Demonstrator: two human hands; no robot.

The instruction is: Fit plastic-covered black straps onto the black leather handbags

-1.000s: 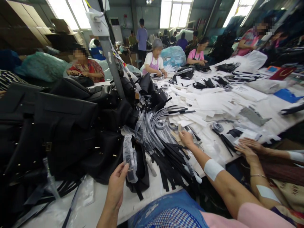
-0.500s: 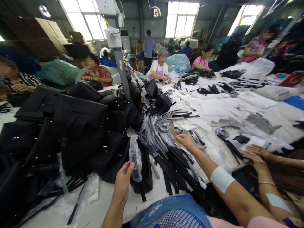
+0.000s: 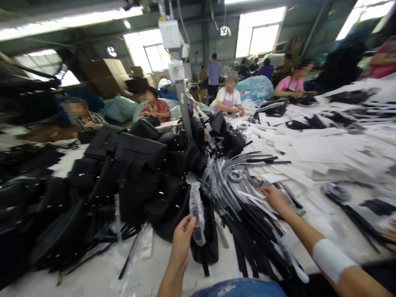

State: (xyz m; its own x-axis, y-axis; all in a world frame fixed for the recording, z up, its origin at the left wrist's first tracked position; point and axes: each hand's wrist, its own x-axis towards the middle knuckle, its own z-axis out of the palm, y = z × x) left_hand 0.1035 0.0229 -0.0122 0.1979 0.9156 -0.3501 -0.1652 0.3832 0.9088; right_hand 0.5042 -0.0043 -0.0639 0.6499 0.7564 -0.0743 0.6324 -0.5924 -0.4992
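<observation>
My left hand is closed, with thumb and fingers pinching the edge of a clear plastic-wrapped strap. The strap lies against a black bag at the front of the bag pile. Further right, my right hand reaches low over the table, its fingers curled together beside white strips. Blur hides whatever they may hold. Between the hands spreads a bundle of long straps, their upper parts wrapped in plastic and their lower ends black. A coiled wrapped strap rests on top of it.
Black bags with small metal fittings are heaped on the left. A grey post with socket boxes rises behind them. White sheets cover the right side. Several people work around the table; a co-worker's hand shows at the right edge.
The view has swung left, so things appear further right. My right hand has lowered to the table; the tan strip it held no longer shows clearly. My left hand stays on the wrapped strap.
</observation>
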